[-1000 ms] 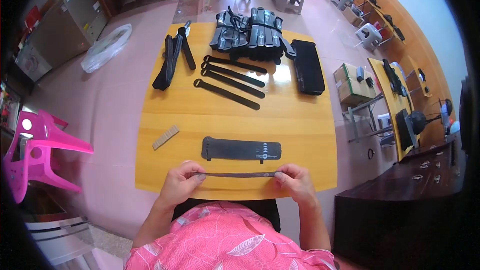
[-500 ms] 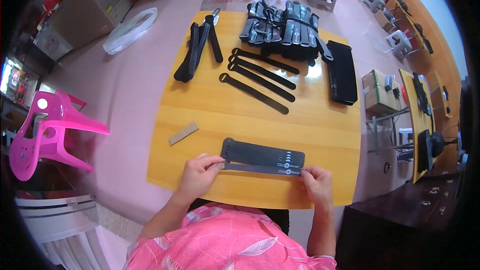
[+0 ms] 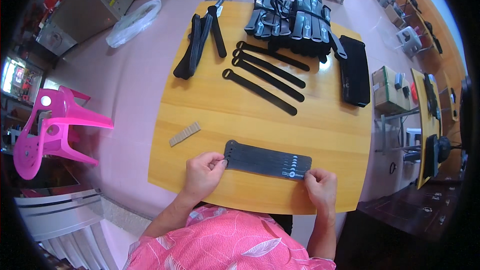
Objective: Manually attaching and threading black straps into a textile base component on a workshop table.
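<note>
A person in a pink patterned shirt sits at the near edge of a wooden table [image 3: 320,130]. Flat before them lies a row of black straps [image 3: 267,160], side by side. The left hand [image 3: 202,175] pinches the left ends between thumb and fingers; the right hand [image 3: 320,190] is curled, fingertips pressing the right ends down. To square the row well, both ends likely need even, light pressure so no strap rides over its neighbour. Farther off lie three loose straps [image 3: 265,77], a bundled heap of straps [image 3: 292,20], a folded black pad [image 3: 355,70] at right and a small tan strip [image 3: 184,133] at left. How many straps make up the row, and the pale marks on them, are hard to make out.
</note>
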### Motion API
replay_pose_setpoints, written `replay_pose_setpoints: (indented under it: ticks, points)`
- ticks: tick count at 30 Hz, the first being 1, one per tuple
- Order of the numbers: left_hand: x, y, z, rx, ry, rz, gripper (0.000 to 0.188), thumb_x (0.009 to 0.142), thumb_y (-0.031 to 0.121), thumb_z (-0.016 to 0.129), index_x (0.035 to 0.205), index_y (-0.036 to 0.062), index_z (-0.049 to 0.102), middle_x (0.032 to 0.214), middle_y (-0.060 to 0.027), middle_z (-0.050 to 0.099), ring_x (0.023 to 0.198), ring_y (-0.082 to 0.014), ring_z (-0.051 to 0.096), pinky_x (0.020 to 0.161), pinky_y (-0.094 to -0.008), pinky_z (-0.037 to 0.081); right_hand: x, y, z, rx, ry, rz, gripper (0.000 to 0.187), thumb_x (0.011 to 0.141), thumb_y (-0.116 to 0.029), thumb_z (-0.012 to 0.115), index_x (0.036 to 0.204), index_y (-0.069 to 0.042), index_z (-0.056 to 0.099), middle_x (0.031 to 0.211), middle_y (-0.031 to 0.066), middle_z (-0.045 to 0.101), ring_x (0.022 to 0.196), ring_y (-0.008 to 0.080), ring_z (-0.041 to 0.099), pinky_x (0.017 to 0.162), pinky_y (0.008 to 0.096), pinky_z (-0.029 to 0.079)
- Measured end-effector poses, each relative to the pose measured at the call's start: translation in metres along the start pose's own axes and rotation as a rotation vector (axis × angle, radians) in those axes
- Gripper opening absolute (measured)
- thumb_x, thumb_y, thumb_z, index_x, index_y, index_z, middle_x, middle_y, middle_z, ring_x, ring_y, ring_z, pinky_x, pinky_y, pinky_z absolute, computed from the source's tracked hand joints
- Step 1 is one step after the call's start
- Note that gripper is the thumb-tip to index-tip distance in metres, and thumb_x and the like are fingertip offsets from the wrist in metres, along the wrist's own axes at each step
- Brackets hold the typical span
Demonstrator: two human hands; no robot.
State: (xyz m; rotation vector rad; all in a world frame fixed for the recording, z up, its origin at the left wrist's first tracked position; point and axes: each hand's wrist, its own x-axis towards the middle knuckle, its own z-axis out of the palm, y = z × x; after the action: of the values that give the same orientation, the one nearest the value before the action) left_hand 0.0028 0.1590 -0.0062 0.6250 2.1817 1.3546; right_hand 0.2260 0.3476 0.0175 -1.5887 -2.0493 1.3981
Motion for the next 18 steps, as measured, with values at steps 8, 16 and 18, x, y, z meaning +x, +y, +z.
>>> replay_pose_setpoints:
  ticks: [8, 16, 18]
  points:
    - [0.0011, 0.0037, 0.0058, -0.016, 0.012, -0.030, 0.006, 0.081, 0.001, 0.070, 0.086, -0.0030, 0.069, 0.070, 0.0007, 0.064, 0.062, -0.0036, 0.056, 0.055, -0.0196, 0.046, 0.0003, 0.0003, -0.0007, -0.068, 0.056, 0.038, 0.017, 0.077, -0.012, 0.063, 0.079, 0.004, 0.071, 0.060, 0.0109, 0.066, 0.055, 0.0115, 0.062, 0.055, 0.0280, 0.050]
    - [0.0031, 0.0067, 0.0043, 0.026, 0.037, -0.040, 0.005, 0.080, 0.002, 0.071, 0.080, -0.0021, 0.067, 0.066, 0.0030, 0.061, 0.059, -0.0022, 0.052, 0.053, -0.0195, 0.042, 0.0000, -0.0035, 0.0022, -0.042, 0.078, -0.032, 0.018, 0.077, -0.012, 0.065, 0.077, 0.005, 0.070, 0.057, 0.0054, 0.063, 0.053, 0.0088, 0.057, 0.050, 0.0272, 0.046]
    - [0.0029, 0.0065, 0.0045, 0.036, 0.038, -0.021, 0.005, 0.080, 0.002, 0.071, 0.080, -0.0022, 0.067, 0.065, 0.0029, 0.061, 0.059, -0.0022, 0.052, 0.052, -0.0196, 0.042, 0.0005, -0.0005, 0.0026, -0.051, 0.083, -0.048, 0.018, 0.078, -0.012, 0.065, 0.077, 0.005, 0.070, 0.057, 0.0054, 0.063, 0.053, 0.0088, 0.057, 0.050, 0.0272, 0.046]
